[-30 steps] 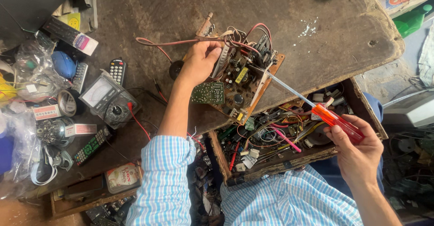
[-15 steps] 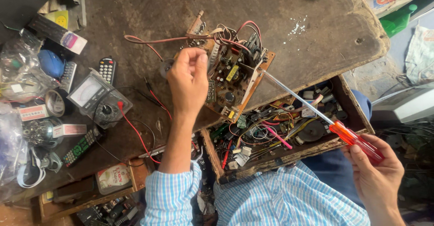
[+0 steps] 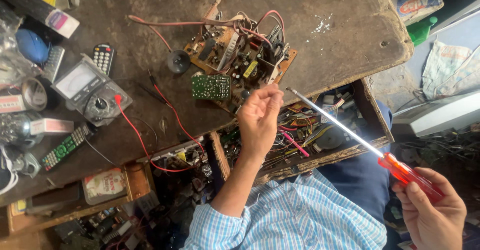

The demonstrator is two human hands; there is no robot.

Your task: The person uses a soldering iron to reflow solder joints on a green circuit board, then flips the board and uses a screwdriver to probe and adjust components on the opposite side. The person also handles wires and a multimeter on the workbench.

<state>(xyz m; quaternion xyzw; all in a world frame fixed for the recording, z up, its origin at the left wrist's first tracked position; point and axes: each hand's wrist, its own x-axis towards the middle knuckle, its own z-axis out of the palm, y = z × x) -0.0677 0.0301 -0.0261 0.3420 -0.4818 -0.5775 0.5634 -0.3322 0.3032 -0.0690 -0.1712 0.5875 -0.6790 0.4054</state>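
Observation:
A brown circuit board (image 3: 239,62) with wires and a small green board (image 3: 210,87) beside it lies on the worn workbench (image 3: 320,45). My left hand (image 3: 260,119) hovers just below the board, fingers pinched together; whether something tiny sits between them I cannot tell. My right hand (image 3: 432,215) grips the red translucent handle of a long screwdriver (image 3: 350,132). Its metal shaft points up-left, with the tip near my left fingertips, above an open drawer (image 3: 310,130) full of parts and wires.
An analogue multimeter (image 3: 90,92) with a red lead sits at the left, beside remote controls (image 3: 102,57), tape rolls and small boxes. A small round speaker (image 3: 178,61) lies near the board. A lower shelf at the front left holds more clutter.
My left hand has come off the circuit board and pulled back toward me. My right hand has drawn the screwdriver back and to the right, away from the board.

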